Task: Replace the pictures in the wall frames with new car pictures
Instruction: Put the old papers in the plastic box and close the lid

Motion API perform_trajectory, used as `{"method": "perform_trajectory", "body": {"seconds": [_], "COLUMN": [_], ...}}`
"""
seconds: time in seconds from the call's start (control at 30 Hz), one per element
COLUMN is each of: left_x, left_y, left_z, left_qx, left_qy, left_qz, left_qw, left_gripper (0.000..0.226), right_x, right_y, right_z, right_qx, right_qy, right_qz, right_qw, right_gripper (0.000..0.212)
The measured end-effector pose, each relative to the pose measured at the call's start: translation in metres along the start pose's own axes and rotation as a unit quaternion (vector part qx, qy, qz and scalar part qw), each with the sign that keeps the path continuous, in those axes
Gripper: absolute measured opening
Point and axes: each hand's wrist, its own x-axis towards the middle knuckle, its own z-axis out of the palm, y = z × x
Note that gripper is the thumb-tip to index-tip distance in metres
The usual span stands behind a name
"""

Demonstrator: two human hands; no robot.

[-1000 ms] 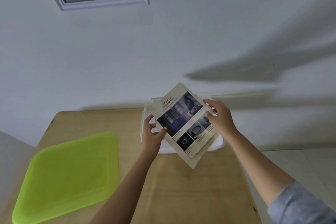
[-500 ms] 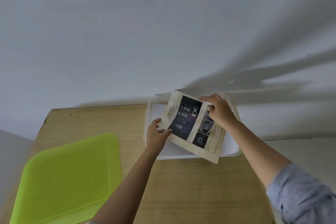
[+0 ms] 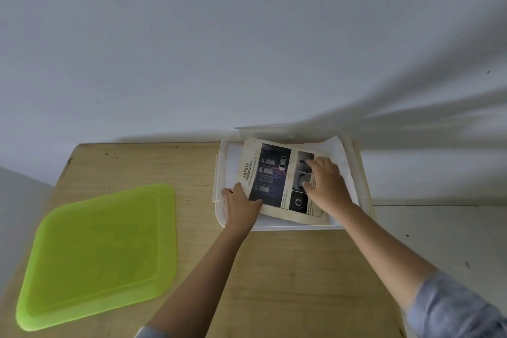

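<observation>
The car picture (image 3: 270, 175) is settling lower now, into the white tray (image 3: 219, 170); left hand (image 3: 241, 207) pinching its corner, right hand (image 3: 326, 186) pressing flat beside that grip.

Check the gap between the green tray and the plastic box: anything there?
Head view: only bare table shows between the green tray and the plastic box. The left forearm crosses lower down, nearer the camera.

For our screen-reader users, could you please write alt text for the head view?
A car picture lies in a clear bin on a wooden table; the left hand pinches its corner, the right hand presses it flat. A green tray lies alongside.
</observation>
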Motion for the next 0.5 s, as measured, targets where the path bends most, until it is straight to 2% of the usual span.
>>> {"method": "perform_trajectory", "body": {"seconds": [0.13,0.27,0.37,0.5], "left_x": [-0.002,0.001,0.002,0.003], "left_y": [-0.002,-0.008,-0.010,-0.011], "left_z": [0.009,0.010,0.010,0.009], "left_qx": [0.089,0.167,0.166,0.159], "left_qy": [0.027,0.019,-0.005,-0.018], "left_qz": [0.045,0.117,0.165,0.176], "left_qw": [0.995,0.979,0.972,0.971], "left_gripper": [0.040,0.056,0.054,0.054], "right_x": [-0.013,-0.011,-0.010,-0.011], "right_y": [0.007,0.012,0.018,0.019], "right_z": [0.006,0.003,0.003,0.005], "right_qx": [-0.015,0.012,0.006,-0.002], "right_qy": [-0.093,-0.100,-0.096,-0.091], "right_qz": [0.015,0.004,-0.009,-0.015], "right_qw": [0.995,0.995,0.995,0.996], "right_gripper": [0.065,0.066,0.066,0.066]}}
